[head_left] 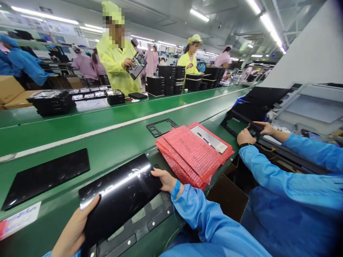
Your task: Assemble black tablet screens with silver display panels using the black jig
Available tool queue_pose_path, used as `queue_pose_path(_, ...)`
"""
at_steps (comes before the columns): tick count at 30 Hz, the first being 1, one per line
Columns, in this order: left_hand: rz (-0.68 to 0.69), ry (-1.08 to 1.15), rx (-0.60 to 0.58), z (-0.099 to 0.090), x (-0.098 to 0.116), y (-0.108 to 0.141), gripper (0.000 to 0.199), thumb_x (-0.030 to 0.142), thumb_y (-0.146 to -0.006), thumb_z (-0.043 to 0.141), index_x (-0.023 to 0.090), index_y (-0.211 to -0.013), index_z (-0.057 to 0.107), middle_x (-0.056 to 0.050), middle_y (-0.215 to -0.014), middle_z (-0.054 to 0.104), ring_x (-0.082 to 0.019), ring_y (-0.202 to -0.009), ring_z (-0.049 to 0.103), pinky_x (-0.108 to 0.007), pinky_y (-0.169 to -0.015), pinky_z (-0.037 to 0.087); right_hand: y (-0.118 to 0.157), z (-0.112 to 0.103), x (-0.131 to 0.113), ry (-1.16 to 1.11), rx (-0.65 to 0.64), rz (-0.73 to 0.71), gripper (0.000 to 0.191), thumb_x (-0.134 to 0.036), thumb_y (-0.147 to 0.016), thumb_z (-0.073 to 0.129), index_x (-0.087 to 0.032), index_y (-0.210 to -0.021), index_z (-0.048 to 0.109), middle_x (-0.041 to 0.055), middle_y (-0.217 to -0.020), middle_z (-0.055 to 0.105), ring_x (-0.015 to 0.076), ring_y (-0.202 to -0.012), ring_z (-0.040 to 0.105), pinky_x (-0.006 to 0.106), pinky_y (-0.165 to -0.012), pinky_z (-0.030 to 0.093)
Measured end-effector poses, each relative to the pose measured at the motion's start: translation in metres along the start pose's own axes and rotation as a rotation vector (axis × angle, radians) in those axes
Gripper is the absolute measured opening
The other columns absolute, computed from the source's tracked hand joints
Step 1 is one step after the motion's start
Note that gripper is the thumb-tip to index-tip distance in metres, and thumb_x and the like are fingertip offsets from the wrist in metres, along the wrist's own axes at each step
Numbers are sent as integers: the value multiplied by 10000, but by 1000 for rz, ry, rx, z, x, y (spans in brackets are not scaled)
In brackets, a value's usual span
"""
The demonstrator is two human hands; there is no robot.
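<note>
A glossy black panel (120, 196) is held tilted between my two hands, with bright light reflected along its upper part. My left hand (76, 226) grips its left end, thumb on the front face; the other fingers are partly hidden behind it. At the right end, my right hand (166, 179) pinches the panel's edge, a blue band round the wrist. Below the panel lies a dark frame (139, 228) with cut-outs and white dots, partly covered by it. A second black panel (48, 176) lies flat on the green surface at the left.
Red bubble-wrap pouches (187, 153) lie right of my right hand, beside a thin black frame (161, 127). A co-worker's hands (247, 136) hold a black frame at the right. Black stacks (52, 101) stand across the green bench (107, 125). A printed sheet (21, 219) lies lower left.
</note>
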State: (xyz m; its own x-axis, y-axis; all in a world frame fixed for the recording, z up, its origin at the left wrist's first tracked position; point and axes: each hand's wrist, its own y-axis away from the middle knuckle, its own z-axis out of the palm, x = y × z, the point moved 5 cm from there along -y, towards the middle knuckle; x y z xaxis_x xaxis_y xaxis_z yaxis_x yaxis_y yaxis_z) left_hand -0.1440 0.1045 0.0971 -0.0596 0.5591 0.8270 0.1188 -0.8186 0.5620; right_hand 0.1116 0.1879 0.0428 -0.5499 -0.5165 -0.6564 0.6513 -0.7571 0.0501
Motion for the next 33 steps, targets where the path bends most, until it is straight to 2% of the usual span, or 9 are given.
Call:
queue_pose_path(2, -67, 146, 8, 2, -7, 2, 553, 424, -661, 803, 219, -1154, 655, -32, -831, 750, -307, -830, 710, -331, -589, 596, 2, 2, 0, 43, 39, -19, 493, -300, -615, 831, -117, -1035, 648, 55, -877, 696, 187, -776, 658, 269, -728, 487)
queue_pose_path(5, -14, 324, -77, 3, -10, 1, 456, 356, -639, 828, 210, -1054, 707, -45, -922, 748, -291, -918, 697, -310, -705, 600, 4, 4, -1, 91, 114, -29, 506, -276, -622, 835, -135, -1069, 644, 50, -899, 702, 193, -795, 665, 298, -769, 499)
queue_pose_path(8, 50, 335, -181, 4, -11, -3, 409, 297, -668, 815, 196, -1053, 718, -75, -1035, 730, -285, -993, 676, -325, -848, 570, 6, 4, -3, 112, 158, -30, 506, -282, -642, 828, -149, -1092, 640, 60, -962, 704, 214, -870, 670, 334, -828, 507)
queue_pose_path(11, 56, 326, -265, 4, -14, -8, 382, 256, -718, 787, 183, -1084, 708, -93, -1077, 716, -281, -1010, 669, -354, -899, 543, 8, 2, -2, 136, 182, -6, 488, -284, -656, 824, -158, -1091, 644, 67, -997, 703, 228, -899, 674, 353, -833, 519)
queue_pose_path(16, 84, 389, -336, 3, -18, -11, 287, 215, -765, 748, 157, -1044, 716, -108, -1038, 724, -270, -952, 686, -358, -856, 546, 13, 0, -1, 189, 214, 7, 456, -295, -677, 821, -177, -1085, 655, 59, -971, 713, 227, -885, 682, 348, -803, 537)
queue_pose_path(25, 149, 428, -410, 7, -16, -8, 288, 176, -780, 721, 136, -1065, 707, -117, -998, 730, -255, -908, 697, -353, -841, 538, 13, -2, 0, 213, 225, 19, 444, -305, -643, 847, -180, -1034, 677, 67, -946, 720, 253, -880, 683, 390, -789, 550)
queue_pose_path(33, 148, 437, -378, 5, -18, -12, 327, 165, -743, 753, 126, -1063, 700, -123, -994, 728, -271, -909, 692, -380, -829, 541, 13, -3, 0, 203, 203, 9, 420, -286, -652, 851, -181, -1026, 692, 63, -919, 722, 232, -811, 691, 372, -775, 548)
